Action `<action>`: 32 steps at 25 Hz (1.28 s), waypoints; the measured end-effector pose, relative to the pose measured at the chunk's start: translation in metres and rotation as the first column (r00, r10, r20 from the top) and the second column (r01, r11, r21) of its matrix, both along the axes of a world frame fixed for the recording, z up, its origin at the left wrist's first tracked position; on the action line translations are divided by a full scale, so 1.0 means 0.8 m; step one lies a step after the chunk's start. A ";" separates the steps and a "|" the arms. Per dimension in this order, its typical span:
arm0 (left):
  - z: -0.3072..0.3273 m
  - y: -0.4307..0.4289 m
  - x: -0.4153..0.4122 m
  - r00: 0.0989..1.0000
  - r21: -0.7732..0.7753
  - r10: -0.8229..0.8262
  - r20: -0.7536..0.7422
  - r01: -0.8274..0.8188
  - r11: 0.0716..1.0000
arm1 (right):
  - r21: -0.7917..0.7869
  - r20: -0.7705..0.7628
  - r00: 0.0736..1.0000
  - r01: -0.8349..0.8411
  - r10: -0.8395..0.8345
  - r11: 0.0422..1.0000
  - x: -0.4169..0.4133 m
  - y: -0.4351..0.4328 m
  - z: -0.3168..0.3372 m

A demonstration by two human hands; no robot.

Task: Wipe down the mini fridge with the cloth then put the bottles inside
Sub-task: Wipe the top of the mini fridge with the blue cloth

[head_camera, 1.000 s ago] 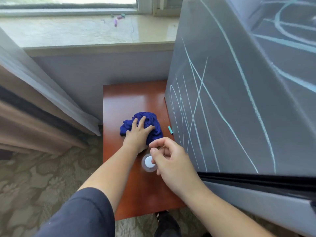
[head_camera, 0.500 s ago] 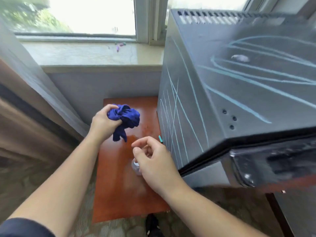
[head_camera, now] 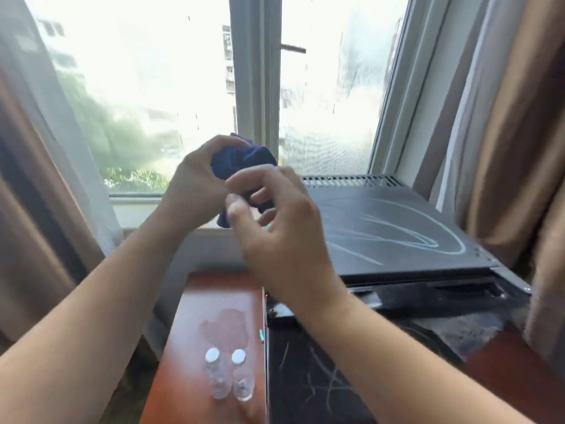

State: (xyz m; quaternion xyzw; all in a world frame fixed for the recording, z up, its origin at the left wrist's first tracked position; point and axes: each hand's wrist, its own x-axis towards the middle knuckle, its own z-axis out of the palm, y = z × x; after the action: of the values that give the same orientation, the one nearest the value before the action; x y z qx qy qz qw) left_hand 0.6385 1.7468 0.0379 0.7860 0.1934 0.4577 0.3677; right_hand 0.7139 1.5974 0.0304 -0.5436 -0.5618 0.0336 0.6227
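A bunched dark blue cloth (head_camera: 241, 162) is held up in front of the window, gripped by my left hand (head_camera: 195, 182). My right hand (head_camera: 275, 221) is just in front of it, fingers loosely curled and touching the cloth's lower part; a firm hold cannot be made out. The black mini fridge (head_camera: 391, 231) stands at the right, its top and door marked with pale chalk lines. Two clear bottles with white caps (head_camera: 212, 374) (head_camera: 240, 377) stand side by side on the red-brown table (head_camera: 195, 301) left of the fridge.
A small teal chalk piece (head_camera: 261, 334) lies at the table's right edge against the fridge. A damp patch (head_camera: 226, 325) marks the tabletop. Window sill (head_camera: 134, 209) and curtains (head_camera: 504, 148) close in the back and both sides. Patterned carpet shows below left.
My left hand lifted the cloth from the table up to window height. My right hand left the bottle and rose to the cloth. The view tilted up, so both bottles now show.
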 end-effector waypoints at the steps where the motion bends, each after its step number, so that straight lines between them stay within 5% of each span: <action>1: 0.011 -0.020 0.015 0.999 0.035 -0.005 -0.038 0.006 0.999 | 0.034 0.017 0.999 0.051 -0.051 0.998 0.027 -0.014 0.011; 3: 0.013 -0.053 0.042 0.954 0.049 -0.092 -0.284 0.111 0.993 | -0.023 0.064 0.983 0.171 -0.170 0.985 0.083 -0.033 0.019; 5: -0.007 -0.072 0.060 0.742 0.067 -0.098 -0.663 0.189 0.980 | -0.221 0.196 0.954 0.267 -0.225 0.938 0.136 -0.048 0.010; 7: -0.024 -0.090 0.065 0.628 0.112 0.014 -0.778 0.116 0.987 | -0.402 0.317 0.939 0.263 -0.136 0.877 0.172 -0.064 -0.009; 11: -0.043 -0.124 0.068 0.752 0.030 0.052 -0.658 -0.043 0.999 | -0.558 0.364 0.930 0.179 0.045 0.811 0.196 -0.079 -0.037; 14: -0.074 -0.143 0.078 0.688 0.143 0.200 -0.697 -0.140 0.980 | -0.660 0.414 0.893 0.159 0.178 0.734 0.199 -0.073 -0.055; 18: -0.108 -0.141 0.077 0.670 0.237 0.332 -0.664 -0.233 0.943 | -0.641 0.392 0.898 0.111 0.200 0.759 0.194 -0.056 -0.080; 25: -0.082 -0.061 0.078 0.729 0.202 0.223 -0.648 -0.117 0.972 | -0.638 0.560 0.806 0.274 0.190 0.720 0.207 0.023 -0.062; 32: -0.068 -0.075 0.056 0.798 0.112 -0.058 -0.600 0.156 0.981 | -0.716 0.490 0.794 0.132 0.359 0.685 0.245 -0.009 -0.054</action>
State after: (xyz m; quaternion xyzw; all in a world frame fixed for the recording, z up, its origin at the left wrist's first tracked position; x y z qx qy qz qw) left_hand 0.6834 1.6869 -0.0161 0.9256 0.2177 0.1809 0.2515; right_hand 0.9097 1.5904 -0.0128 -0.6861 -0.7028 0.1192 0.1456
